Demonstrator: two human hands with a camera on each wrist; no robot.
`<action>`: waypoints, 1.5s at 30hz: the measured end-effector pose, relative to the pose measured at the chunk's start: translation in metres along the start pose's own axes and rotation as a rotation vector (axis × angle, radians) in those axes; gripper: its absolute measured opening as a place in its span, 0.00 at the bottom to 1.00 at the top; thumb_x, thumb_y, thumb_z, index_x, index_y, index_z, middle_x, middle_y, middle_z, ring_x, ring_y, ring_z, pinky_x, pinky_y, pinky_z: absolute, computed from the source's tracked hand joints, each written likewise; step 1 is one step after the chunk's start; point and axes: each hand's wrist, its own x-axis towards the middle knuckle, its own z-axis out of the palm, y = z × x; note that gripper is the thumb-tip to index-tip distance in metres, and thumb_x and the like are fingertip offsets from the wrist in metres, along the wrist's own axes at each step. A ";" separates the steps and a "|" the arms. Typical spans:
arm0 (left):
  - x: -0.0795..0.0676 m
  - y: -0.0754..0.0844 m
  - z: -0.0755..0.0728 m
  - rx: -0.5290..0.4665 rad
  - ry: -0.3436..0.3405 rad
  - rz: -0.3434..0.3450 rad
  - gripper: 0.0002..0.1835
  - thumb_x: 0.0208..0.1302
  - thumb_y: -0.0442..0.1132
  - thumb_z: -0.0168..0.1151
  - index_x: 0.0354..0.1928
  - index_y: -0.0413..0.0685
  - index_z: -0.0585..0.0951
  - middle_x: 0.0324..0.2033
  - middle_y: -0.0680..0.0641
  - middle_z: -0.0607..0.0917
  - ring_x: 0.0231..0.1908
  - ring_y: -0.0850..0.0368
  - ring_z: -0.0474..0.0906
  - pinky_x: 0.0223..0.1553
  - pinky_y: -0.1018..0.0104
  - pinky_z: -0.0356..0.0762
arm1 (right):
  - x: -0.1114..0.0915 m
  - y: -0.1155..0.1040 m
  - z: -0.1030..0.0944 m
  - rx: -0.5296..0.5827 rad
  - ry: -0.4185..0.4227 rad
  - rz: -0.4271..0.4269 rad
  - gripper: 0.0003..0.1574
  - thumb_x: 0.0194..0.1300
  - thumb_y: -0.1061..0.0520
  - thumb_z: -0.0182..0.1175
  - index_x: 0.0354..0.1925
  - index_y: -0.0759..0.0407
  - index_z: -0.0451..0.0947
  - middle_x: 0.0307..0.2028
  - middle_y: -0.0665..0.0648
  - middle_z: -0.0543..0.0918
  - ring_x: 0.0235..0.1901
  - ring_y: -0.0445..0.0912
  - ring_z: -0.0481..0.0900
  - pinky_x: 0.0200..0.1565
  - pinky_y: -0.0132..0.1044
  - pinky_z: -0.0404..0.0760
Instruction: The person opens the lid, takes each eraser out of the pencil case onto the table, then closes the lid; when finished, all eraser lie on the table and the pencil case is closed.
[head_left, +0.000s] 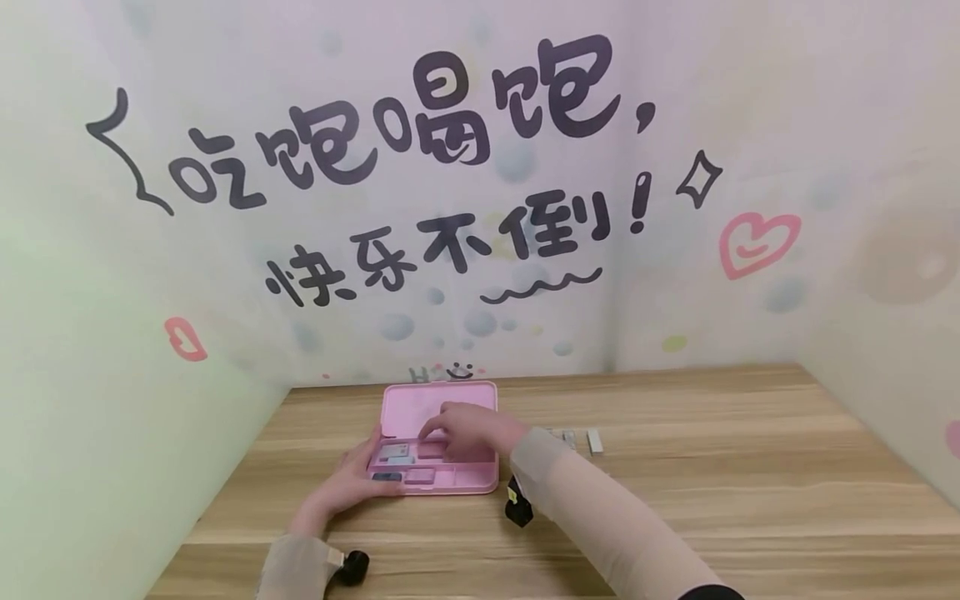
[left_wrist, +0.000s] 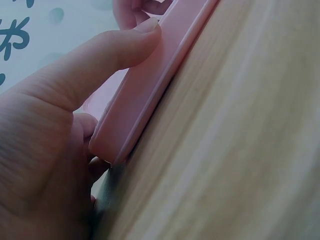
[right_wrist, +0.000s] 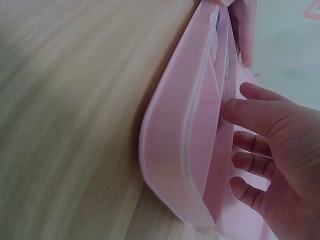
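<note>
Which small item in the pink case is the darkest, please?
The dark grey item, front-left, beside the left hand; the others are paler or pink.

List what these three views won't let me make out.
Head: the right hand hides part of the pink case.
Head: the right sleeve partly covers the pale pieces.
Left wrist: the front wall hides the contents.
Right wrist: blur and walls obscure whether the right hand pinches anything.

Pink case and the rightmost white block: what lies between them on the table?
In the head view, small pale pieces lie on the table between the pink case and white block; the right sleeve crosses the stretch, hiding part.
</note>
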 end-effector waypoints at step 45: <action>0.002 -0.002 0.000 0.012 -0.003 0.011 0.65 0.46 0.59 0.75 0.77 0.46 0.44 0.73 0.32 0.51 0.69 0.29 0.44 0.64 0.31 0.44 | -0.014 0.000 -0.016 -0.044 -0.045 -0.018 0.19 0.68 0.59 0.59 0.54 0.40 0.79 0.42 0.52 0.77 0.37 0.40 0.72 0.46 0.33 0.74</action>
